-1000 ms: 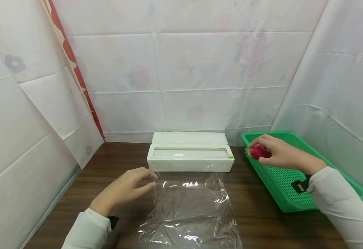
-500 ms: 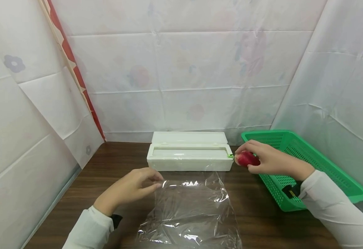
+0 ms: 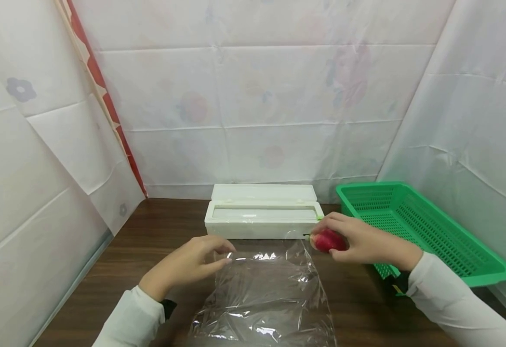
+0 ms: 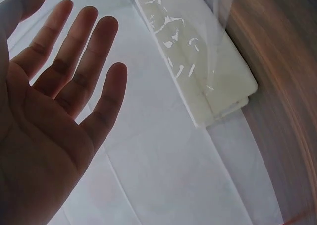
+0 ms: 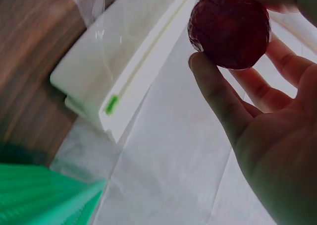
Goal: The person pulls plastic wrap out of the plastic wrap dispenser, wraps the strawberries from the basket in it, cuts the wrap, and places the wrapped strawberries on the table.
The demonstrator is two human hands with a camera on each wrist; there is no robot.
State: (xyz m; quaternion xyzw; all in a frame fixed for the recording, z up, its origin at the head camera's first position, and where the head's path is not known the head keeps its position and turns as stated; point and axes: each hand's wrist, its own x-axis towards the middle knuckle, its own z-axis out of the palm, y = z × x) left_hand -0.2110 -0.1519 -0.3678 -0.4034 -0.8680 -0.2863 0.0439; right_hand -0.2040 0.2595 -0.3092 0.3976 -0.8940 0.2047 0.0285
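My right hand (image 3: 361, 241) grips a red, apple-like fruit (image 3: 328, 240) between thumb and fingers, its thin dark stem pointing left. It is above the table by the right edge of a clear plastic film (image 3: 266, 289). In the right wrist view the fruit (image 5: 229, 29) looks round, dark and shiny. The film runs from a white wrap dispenser (image 3: 263, 228) toward me, wrinkled and glossy. At the film's left edge my left hand (image 3: 188, 265) hovers with loosely bent fingers. The left wrist view shows the left hand (image 4: 59, 101) with spread fingers and a bare palm.
A green perforated basket (image 3: 448, 241) stands at the right, partly behind my right forearm. The dispenser's lid (image 3: 263, 192) is raised at the back. White patterned sheets (image 3: 253, 96) line the back and sides of the dark wooden table (image 3: 170, 217).
My right hand has carried the fruit left and toward me, from over the basket to the film's right edge. The left hand has shifted slightly right.
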